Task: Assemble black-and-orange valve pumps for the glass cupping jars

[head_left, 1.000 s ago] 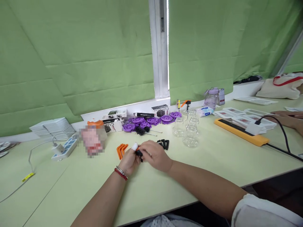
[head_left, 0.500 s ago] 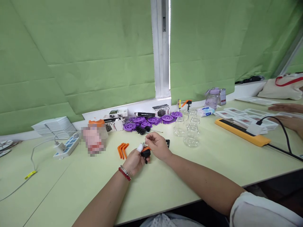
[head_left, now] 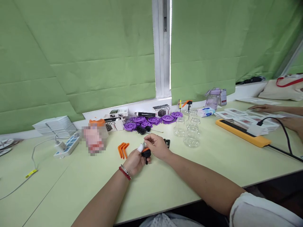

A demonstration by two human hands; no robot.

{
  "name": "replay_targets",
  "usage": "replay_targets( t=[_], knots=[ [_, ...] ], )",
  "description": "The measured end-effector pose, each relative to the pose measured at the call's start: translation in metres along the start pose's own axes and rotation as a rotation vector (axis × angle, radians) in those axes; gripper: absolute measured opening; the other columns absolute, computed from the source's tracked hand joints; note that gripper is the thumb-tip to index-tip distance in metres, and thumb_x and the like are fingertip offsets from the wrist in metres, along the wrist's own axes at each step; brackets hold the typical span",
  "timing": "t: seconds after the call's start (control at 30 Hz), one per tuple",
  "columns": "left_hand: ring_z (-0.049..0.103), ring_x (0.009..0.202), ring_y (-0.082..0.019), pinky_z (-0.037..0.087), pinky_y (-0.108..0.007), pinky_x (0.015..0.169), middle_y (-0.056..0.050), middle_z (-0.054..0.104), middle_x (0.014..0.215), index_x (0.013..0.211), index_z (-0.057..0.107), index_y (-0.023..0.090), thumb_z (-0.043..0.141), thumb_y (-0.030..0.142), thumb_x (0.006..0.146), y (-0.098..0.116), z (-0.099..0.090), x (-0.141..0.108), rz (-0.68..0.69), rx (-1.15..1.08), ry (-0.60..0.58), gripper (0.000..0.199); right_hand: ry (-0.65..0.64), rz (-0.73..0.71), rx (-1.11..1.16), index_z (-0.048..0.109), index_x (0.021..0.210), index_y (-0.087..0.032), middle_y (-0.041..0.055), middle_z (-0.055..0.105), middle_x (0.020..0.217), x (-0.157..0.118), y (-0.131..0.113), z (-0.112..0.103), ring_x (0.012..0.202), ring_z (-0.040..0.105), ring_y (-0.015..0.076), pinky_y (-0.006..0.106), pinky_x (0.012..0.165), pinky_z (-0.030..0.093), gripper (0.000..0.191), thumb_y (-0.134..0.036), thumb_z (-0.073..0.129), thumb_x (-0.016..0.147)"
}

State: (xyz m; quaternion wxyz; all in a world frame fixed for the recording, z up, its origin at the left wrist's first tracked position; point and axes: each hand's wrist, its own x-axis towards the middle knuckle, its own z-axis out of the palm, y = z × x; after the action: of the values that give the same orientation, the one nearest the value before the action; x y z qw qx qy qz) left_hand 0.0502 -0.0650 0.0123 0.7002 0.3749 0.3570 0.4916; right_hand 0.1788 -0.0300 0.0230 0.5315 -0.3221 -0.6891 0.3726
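My left hand [head_left: 135, 161], with a white cover on its thumb, is closed round a small black-and-orange part [head_left: 146, 153] above the table. At the top of that part my right hand [head_left: 157, 145] pinches a thin metal piece, too small to name. Left of my hands lie several orange bent levers [head_left: 122, 150]. Black knob-like pieces [head_left: 143, 130] lie just beyond my fingers, beside a thin metal rod [head_left: 156, 130]. Partly hidden behind my right hand is a black bracket-like piece [head_left: 167, 143].
Purple slotted discs [head_left: 153, 120] and cup-holder boxes [head_left: 115, 125] line the back. Clear glass-like vessels [head_left: 192, 140] stand to the right, before a yellow power strip [head_left: 241, 133]. A white power strip [head_left: 68, 147] lies left. Another person's hands [head_left: 290, 123] rest near white cards at far right.
My right hand has shifted very slightly at the top of the black-and-orange part. My left hand keeps its hold. The other person's hand at far right has moved a little left.
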Motion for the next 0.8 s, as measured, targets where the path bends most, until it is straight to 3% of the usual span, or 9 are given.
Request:
replay_targets(
  t=[0.23,0.37,0.5,0.57,0.67,0.8],
  knots=[
    [0.050,0.049,-0.011,0.044,-0.028,0.052,-0.001,0.054,0.066,0.078,0.053,0.015,0.060,0.043,0.080,-0.001,-0.001,0.000,-0.004,-0.011,-0.002,0.028,-0.050,-0.027,-0.180,0.062,0.091,-0.017,0.0011,0.064,0.078,-0.001,-0.005,-0.003,0.070,0.058,0.0119,0.025,0.068,0.048,0.016,-0.021,0.053,0.079],
    [0.052,0.052,-0.012,0.045,-0.027,0.052,-0.003,0.056,0.067,0.078,0.055,0.014,0.059,0.040,0.081,0.000,-0.001,0.000,-0.007,-0.003,0.017,0.026,-0.141,-0.003,-0.269,0.063,0.088,-0.018,0.0016,0.064,0.080,-0.002,-0.005,-0.003,0.067,0.057,0.0116,0.025,0.065,0.046,0.014,-0.020,0.050,0.082],
    [0.056,0.063,-0.014,0.045,-0.025,0.054,-0.005,0.057,0.070,0.081,0.058,0.014,0.057,0.037,0.082,0.003,-0.005,0.001,0.019,-0.044,0.061,0.023,-0.270,-0.192,-0.435,0.065,0.087,-0.018,0.0054,0.064,0.093,-0.006,-0.006,-0.006,0.091,0.056,0.0180,0.033,0.083,0.043,0.011,-0.020,0.057,0.079],
    [0.056,0.065,-0.014,0.045,-0.024,0.054,-0.005,0.058,0.072,0.081,0.058,0.015,0.057,0.037,0.083,0.006,-0.006,0.001,0.034,-0.063,0.084,0.022,-0.356,-0.296,-0.508,0.063,0.097,-0.018,0.0070,0.063,0.103,-0.008,-0.008,-0.008,0.101,0.052,0.0217,0.037,0.091,0.038,0.025,-0.027,0.067,0.074],
    [0.055,0.063,-0.013,0.044,-0.023,0.053,-0.004,0.059,0.074,0.080,0.058,0.017,0.059,0.038,0.081,0.010,-0.007,-0.001,0.048,-0.064,0.098,0.022,-0.432,-0.382,-0.624,0.056,0.112,-0.019,0.0092,0.059,0.114,-0.009,-0.011,-0.010,0.107,0.049,0.0237,0.042,0.095,0.033,0.044,-0.026,0.071,0.071],
    [0.055,0.065,-0.014,0.045,-0.024,0.056,-0.004,0.060,0.074,0.079,0.060,0.018,0.059,0.042,0.080,0.014,-0.009,-0.002,0.084,0.023,0.062,0.023,-0.444,-0.429,-0.691,0.055,0.114,-0.018,0.0105,0.059,0.114,-0.007,-0.011,-0.014,0.107,0.049,0.0224,0.041,0.096,0.031,0.037,-0.014,0.061,0.078]
  ],
)
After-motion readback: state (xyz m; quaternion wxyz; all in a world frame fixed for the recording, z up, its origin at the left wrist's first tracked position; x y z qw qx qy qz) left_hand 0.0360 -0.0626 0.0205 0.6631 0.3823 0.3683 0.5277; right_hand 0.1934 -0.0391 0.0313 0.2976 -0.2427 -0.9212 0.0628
